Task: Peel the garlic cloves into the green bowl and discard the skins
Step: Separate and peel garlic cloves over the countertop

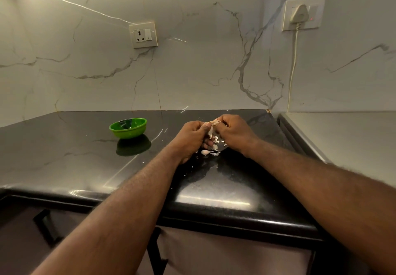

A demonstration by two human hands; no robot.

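Observation:
My left hand [190, 137] and my right hand [232, 131] meet above the black countertop [85, 163], and both pinch a garlic piece [212, 128] with pale papery skin hanging from it. Directly below them lie a loose garlic clove [205, 152] and scattered white skin flakes [216, 144]. The green bowl [128, 127] stands on the counter to the left of my hands, about a hand's width away; its inside reflects the room and I cannot tell what it holds.
A marble-patterned wall backs the counter, with a wall socket [143, 35] above the bowl and a plugged-in white plug [299, 13] with its cable [292, 71] at the right. A steel surface [342, 137] adjoins at the right. Cabinet fronts lie under the counter's front edge.

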